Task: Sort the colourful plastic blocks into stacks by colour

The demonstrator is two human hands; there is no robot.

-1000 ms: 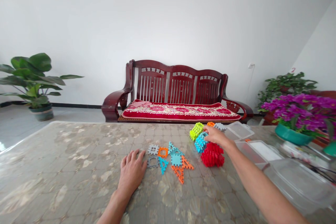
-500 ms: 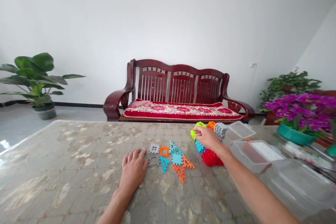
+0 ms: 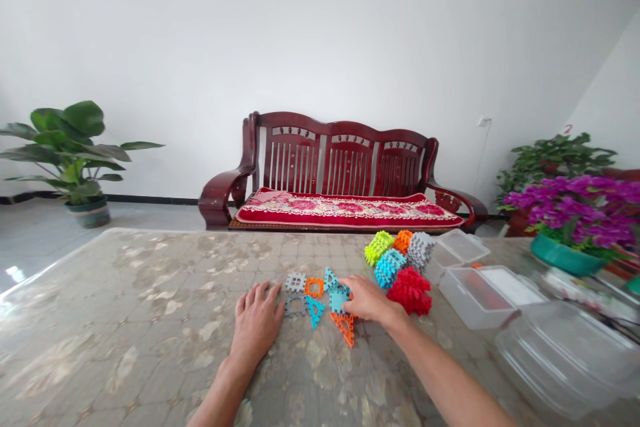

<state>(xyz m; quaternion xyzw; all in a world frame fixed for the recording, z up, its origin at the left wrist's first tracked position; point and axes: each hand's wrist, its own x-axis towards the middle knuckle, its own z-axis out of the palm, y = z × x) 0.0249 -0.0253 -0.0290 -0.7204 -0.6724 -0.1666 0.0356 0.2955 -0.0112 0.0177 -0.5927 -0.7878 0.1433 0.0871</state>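
Note:
My left hand (image 3: pixel 257 321) lies flat on the table (image 3: pixel 125 320), fingers spread, its tips touching a grey square tile (image 3: pixel 295 305). Just right of it lies a flat layout of interlocking plastic tiles: grey, orange (image 3: pixel 314 288) and teal squares, teal and orange triangles (image 3: pixel 345 325). My right hand (image 3: pixel 367 300) rests on the right part of this layout, fingers curled over a teal square tile (image 3: pixel 337 296); whether it grips the tile does not show. Behind that hand stand stacks of tiles: lime (image 3: pixel 378 247), orange, grey (image 3: pixel 421 249), teal (image 3: pixel 389 267) and red (image 3: pixel 410 289).
Clear plastic boxes (image 3: pixel 480 290) and a lid (image 3: pixel 570 360) lie at the right of the table. A teal pot of purple flowers (image 3: pixel 585 217) stands at the far right. A red wooden bench (image 3: pixel 340 180) and potted plants (image 3: pixel 70 153) stand beyond the table.
My right hand has left the tile stacks and come down leftward onto the flat layout of tiles. The left hand has stayed put.

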